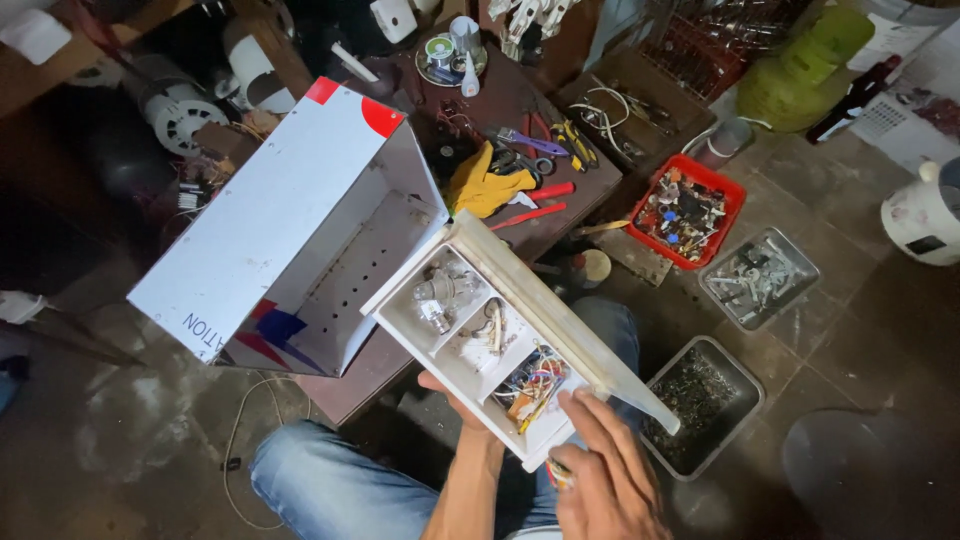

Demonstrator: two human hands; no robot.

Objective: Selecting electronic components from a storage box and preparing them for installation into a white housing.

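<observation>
White compartment tray [500, 330] sits tilted above the person's lap, just in front of the dark worktop [520, 100], held up from below by the left hand [455, 400], whose fingers curl under its base. Its sections hold small glass bulbs [445, 292], a pale fitting, and a tangle of coloured wires [533, 385]. The right hand [600, 470] rests on the tray's near corner, fingers spread, with a small striped piece [560, 473] pinched beneath the thumb. A white metal housing [300, 230] lies open on the worktop beside a yellow glove [480, 185].
</observation>
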